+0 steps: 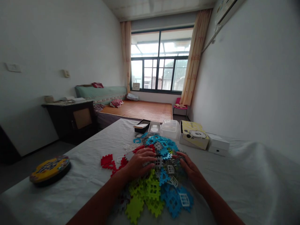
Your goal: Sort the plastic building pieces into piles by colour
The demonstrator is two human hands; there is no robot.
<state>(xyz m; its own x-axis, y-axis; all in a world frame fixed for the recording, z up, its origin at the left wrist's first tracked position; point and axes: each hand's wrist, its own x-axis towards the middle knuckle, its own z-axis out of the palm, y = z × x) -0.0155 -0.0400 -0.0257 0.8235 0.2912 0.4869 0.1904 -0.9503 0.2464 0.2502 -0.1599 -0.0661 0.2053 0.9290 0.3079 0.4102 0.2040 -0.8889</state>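
Note:
A pile of interlocking plastic building tiles lies on the white cloth, with toothed edges and cut-out windows. My left hand rests palm down over the middle of the pile, its fingers stretched out and holding nothing visible. Just under it are red tiles and grey tiles. At the pile's right edge is my right hand, fingers apart, near grey and blue tiles. Green tiles and blue tiles spread towards me. Small white window-frame pieces lie among them. The hands hide part of the pile.
Along the far side stand a black box, a clear plastic container, a yellow cartoon box and a white box. A round yellow tin sits left on the cloth. Beyond is a bed.

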